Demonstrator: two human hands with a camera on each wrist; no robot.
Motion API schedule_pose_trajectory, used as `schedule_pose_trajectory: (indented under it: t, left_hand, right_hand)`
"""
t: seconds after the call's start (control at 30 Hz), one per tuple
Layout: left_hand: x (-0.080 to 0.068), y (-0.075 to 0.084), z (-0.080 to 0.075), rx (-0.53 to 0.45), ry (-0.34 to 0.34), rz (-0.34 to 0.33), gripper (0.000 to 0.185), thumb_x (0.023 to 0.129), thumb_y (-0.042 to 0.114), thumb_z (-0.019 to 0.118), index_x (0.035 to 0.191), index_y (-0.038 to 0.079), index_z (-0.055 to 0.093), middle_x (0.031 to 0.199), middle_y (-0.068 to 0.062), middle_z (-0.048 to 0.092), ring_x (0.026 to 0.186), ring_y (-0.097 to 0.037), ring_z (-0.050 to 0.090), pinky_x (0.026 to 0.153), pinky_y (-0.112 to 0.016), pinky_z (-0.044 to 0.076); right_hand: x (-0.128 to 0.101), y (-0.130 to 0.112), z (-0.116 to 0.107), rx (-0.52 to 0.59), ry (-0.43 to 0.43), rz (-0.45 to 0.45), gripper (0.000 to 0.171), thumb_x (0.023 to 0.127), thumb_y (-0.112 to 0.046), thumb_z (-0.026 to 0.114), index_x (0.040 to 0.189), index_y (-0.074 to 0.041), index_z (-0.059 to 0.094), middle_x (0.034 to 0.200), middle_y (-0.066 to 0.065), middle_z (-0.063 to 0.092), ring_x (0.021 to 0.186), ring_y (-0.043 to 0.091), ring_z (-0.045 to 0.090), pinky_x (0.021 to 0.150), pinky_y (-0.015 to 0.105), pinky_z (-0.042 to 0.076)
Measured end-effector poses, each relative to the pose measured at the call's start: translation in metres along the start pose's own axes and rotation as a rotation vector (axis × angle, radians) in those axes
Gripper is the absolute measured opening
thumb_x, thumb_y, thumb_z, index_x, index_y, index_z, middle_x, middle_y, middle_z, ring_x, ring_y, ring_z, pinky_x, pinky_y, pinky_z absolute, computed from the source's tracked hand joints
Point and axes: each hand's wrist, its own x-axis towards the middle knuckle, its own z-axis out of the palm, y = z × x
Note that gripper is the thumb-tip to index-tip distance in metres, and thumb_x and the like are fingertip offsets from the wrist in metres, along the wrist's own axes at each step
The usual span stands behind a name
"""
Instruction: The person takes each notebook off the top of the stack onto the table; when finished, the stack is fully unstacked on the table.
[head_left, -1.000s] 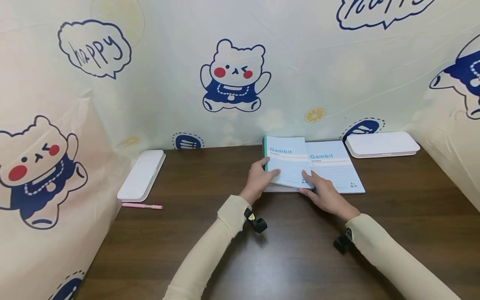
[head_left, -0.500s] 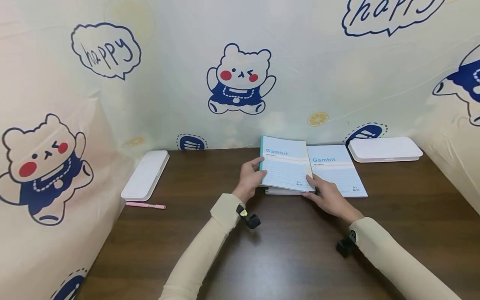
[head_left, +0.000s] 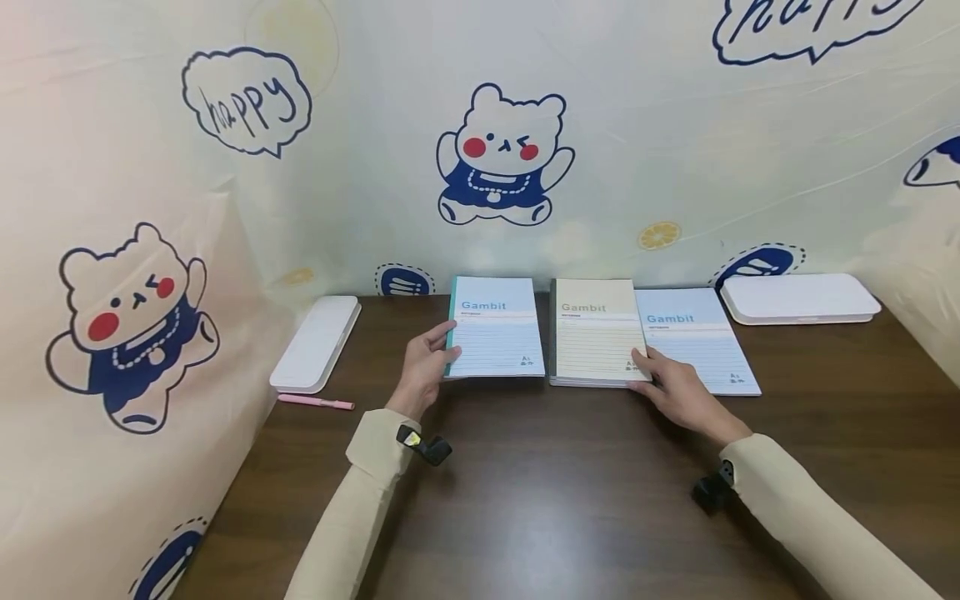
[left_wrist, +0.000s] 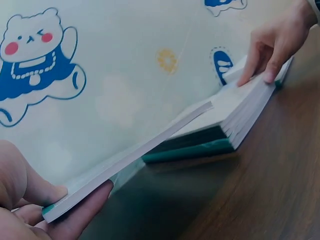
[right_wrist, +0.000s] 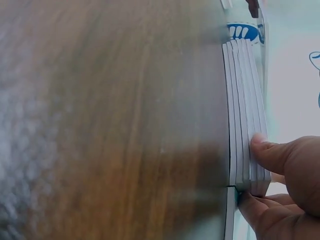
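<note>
At about eleven o'clock from table centre, the left hand (head_left: pixel 422 367) pinches the blue notebook (head_left: pixel 495 327) by its spine edge, thumb on the cover and fingers under it, holding it apart from the stack (head_left: pixel 596 333) at one o'clock. The right hand (head_left: pixel 678 392) presses down on the stack's near right corner, fingers laid on the beige cover. Thin and soft-covered, the notebook looks light and bendy, so the bound spine seems the firmest place to grip.

A brown wooden table (head_left: pixel 570 500) stands in front of a pale curtain (head_left: pixel 637 150). The curtain has cartoon bears (head_left: pixel 501 158), lemon slices (head_left: pixel 659 235) and the word "happy" (head_left: pixel 247 102) on it.
</note>
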Motion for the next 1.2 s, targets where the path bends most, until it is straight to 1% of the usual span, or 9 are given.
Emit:
schedule_pose_trajectory:
  t: [0.27, 0.47, 0.53, 0.7, 0.8, 0.87, 1.0, 1.07, 1.2]
  left_hand:
    - [0.012, -0.014, 0.001, 0.056, -0.005, -0.016, 0.045, 0.089, 0.002, 0.054, 0.129, 0.02, 0.05, 0.127, 0.0, 0.052, 0.101, -0.016, 0.057, 0.081, -0.029, 0.049]
    - [0.02, -0.025, 0.0, 0.11, -0.053, 0.014, 0.047, 0.09, 0.002, 0.052, 0.133, 0.021, 0.046, 0.13, -0.002, 0.049, 0.1, -0.017, 0.058, 0.079, -0.03, 0.05]
    - [0.022, -0.028, -0.002, 0.172, -0.069, 0.043, 0.048, 0.09, 0.003, 0.052, 0.134, 0.022, 0.045, 0.133, -0.002, 0.047, 0.102, -0.017, 0.057, 0.081, -0.031, 0.049]
    - [0.026, -0.034, 0.001, 0.468, -0.081, 0.184, 0.051, 0.09, 0.004, 0.052, 0.137, 0.017, 0.039, 0.138, -0.007, 0.041, 0.117, -0.019, 0.046, 0.095, -0.038, 0.04]
    - [0.027, -0.036, 0.005, 0.601, -0.062, 0.256, 0.052, 0.089, 0.004, 0.053, 0.138, 0.013, 0.038, 0.14, -0.009, 0.038, 0.125, -0.021, 0.038, 0.1, -0.04, 0.034]
    - [0.028, -0.038, 0.009, 0.66, -0.063, 0.299, 0.052, 0.088, 0.004, 0.053, 0.137, 0.01, 0.038, 0.141, -0.011, 0.036, 0.127, -0.024, 0.035, 0.101, -0.041, 0.032]
    - [0.031, -0.041, 0.013, 0.751, -0.086, 0.344, 0.049, 0.087, 0.005, 0.053, 0.135, 0.004, 0.041, 0.144, -0.013, 0.03, 0.13, -0.028, 0.027, 0.104, -0.043, 0.027]
    - [0.031, -0.041, 0.015, 0.777, -0.101, 0.339, 0.048, 0.088, 0.007, 0.053, 0.134, 0.004, 0.041, 0.146, -0.013, 0.027, 0.13, -0.029, 0.023, 0.104, -0.044, 0.025]
    - [0.032, -0.042, 0.019, 0.786, -0.113, 0.329, 0.046, 0.089, 0.01, 0.052, 0.134, 0.004, 0.042, 0.146, -0.012, 0.025, 0.13, -0.029, 0.021, 0.104, -0.046, 0.024]
  right_hand:
    - [0.001, -0.001, 0.008, 0.007, -0.028, 0.027, 0.058, 0.087, -0.018, 0.06, 0.134, 0.005, 0.035, 0.14, 0.027, 0.029, 0.123, 0.04, 0.035, 0.094, 0.051, 0.036]
    - [0.004, -0.005, 0.009, 0.003, -0.027, 0.01, 0.057, 0.087, -0.017, 0.06, 0.134, 0.005, 0.036, 0.139, 0.026, 0.031, 0.123, 0.04, 0.036, 0.094, 0.051, 0.035]
    - [0.004, -0.006, 0.009, 0.002, -0.03, 0.006, 0.057, 0.088, -0.018, 0.059, 0.135, 0.005, 0.035, 0.14, 0.025, 0.031, 0.123, 0.039, 0.037, 0.094, 0.051, 0.036]
    - [0.003, -0.005, 0.007, -0.001, -0.027, 0.007, 0.057, 0.088, -0.018, 0.059, 0.135, 0.005, 0.035, 0.14, 0.024, 0.031, 0.123, 0.038, 0.037, 0.094, 0.05, 0.036]
    - [0.003, -0.005, 0.004, -0.002, -0.022, 0.008, 0.057, 0.088, -0.017, 0.059, 0.135, 0.005, 0.035, 0.14, 0.025, 0.03, 0.124, 0.039, 0.037, 0.094, 0.051, 0.036]
    - [0.003, -0.004, 0.003, -0.004, -0.021, 0.011, 0.056, 0.088, -0.017, 0.059, 0.135, 0.006, 0.035, 0.14, 0.025, 0.03, 0.124, 0.039, 0.036, 0.094, 0.051, 0.036]
    - [0.002, -0.003, 0.001, -0.019, -0.017, 0.005, 0.055, 0.088, -0.015, 0.058, 0.134, 0.007, 0.036, 0.139, 0.028, 0.031, 0.122, 0.041, 0.037, 0.094, 0.051, 0.036]
    - [0.001, -0.003, 0.0, -0.028, -0.016, 0.005, 0.055, 0.088, -0.015, 0.058, 0.133, 0.007, 0.036, 0.138, 0.028, 0.031, 0.122, 0.041, 0.037, 0.094, 0.052, 0.036]
    - [0.0, -0.001, -0.001, -0.031, -0.018, 0.013, 0.055, 0.089, -0.015, 0.058, 0.134, 0.007, 0.035, 0.139, 0.029, 0.03, 0.122, 0.042, 0.036, 0.094, 0.052, 0.035]
